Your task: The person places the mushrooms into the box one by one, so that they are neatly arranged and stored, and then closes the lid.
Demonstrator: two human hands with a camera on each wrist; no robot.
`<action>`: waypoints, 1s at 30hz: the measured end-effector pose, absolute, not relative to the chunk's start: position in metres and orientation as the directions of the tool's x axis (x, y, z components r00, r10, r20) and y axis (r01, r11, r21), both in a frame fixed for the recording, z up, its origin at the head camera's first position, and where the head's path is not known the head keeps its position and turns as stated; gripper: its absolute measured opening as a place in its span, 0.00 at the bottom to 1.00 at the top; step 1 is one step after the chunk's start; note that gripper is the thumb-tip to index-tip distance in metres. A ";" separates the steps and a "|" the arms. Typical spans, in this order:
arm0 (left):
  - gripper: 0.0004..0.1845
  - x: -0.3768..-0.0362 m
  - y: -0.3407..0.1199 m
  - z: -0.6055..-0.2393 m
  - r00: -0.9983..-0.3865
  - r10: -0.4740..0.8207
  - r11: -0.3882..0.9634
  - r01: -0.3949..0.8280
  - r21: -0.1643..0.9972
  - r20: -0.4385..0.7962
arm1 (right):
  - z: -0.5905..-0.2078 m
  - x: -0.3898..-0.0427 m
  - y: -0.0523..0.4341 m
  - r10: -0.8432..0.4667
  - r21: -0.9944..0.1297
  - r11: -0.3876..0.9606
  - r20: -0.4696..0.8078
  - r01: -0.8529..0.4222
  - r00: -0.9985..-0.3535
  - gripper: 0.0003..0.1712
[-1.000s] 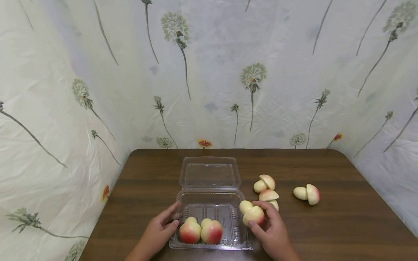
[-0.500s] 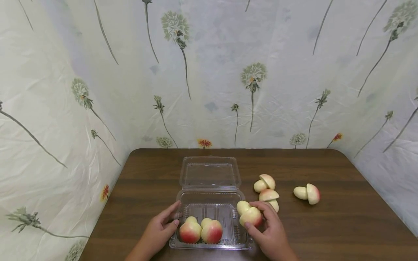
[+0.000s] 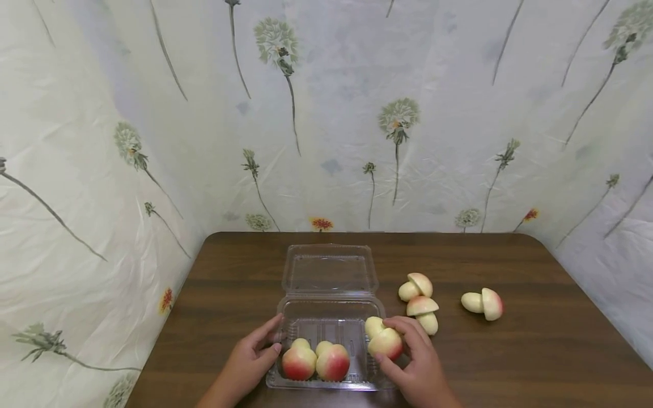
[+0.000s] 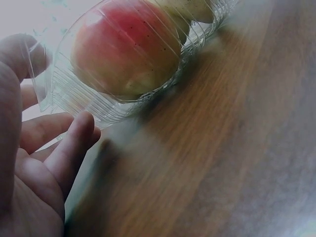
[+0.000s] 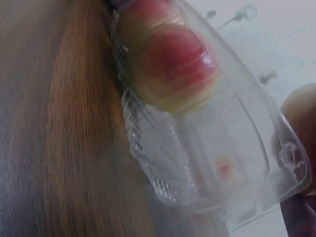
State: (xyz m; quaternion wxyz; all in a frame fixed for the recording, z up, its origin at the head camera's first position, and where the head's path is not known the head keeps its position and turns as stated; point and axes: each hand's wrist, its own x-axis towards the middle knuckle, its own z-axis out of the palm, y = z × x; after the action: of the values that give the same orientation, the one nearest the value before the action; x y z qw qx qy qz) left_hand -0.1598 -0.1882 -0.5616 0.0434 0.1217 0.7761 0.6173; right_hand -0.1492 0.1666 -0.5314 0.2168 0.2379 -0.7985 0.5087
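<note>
So your right hand (image 3: 415, 362) has its fingers curled round a mushroom (image 3: 381, 339), one of those toy ones with a pale stem and a red-and-yellow cap. You're holding it right over the box's (image 3: 331, 317) right edge, stem pointing away from you, cap tucked against your fingertips. It isn't lying on the box floor as far as I can tell.

Your left hand (image 3: 251, 357) sits against the box's left side, fingers fairly straight and relaxed, thumb touching the rim near the corner. It isn't wrapped round anything. In the left wrist view the fingers (image 4: 59, 143) are loose beside the ribbed plastic wall.

The box is a clear clamshell, between your two hands, with its lid (image 3: 330, 269) flipped open and lying flat on the far side. Inside, two mushrooms (image 3: 316, 360) sit side by side at the near end, caps toward you, touching each other, closer to your left hand. The rest of the box floor is bare ribbed plastic.

Just beyond your right hand two more loose mushrooms (image 3: 419, 297) lie on the table (image 3: 535, 340), close together, and one more (image 3: 483, 303) lies off further to the right, well apart from them
</note>
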 end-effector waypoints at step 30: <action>0.31 -0.158 -0.188 -0.558 -0.968 0.246 0.186 0.098 0.978 0.050 | -0.540 -0.149 0.161 -0.293 -0.556 0.562 0.559 -0.613 -0.776 0.36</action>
State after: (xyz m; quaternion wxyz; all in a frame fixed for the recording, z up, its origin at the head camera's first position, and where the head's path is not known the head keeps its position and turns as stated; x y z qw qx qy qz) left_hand -0.1582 -0.1881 -0.5585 0.0590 0.1118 0.7677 0.6282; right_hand -0.1490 0.1612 -0.5401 0.2067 0.2634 -0.8592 0.3869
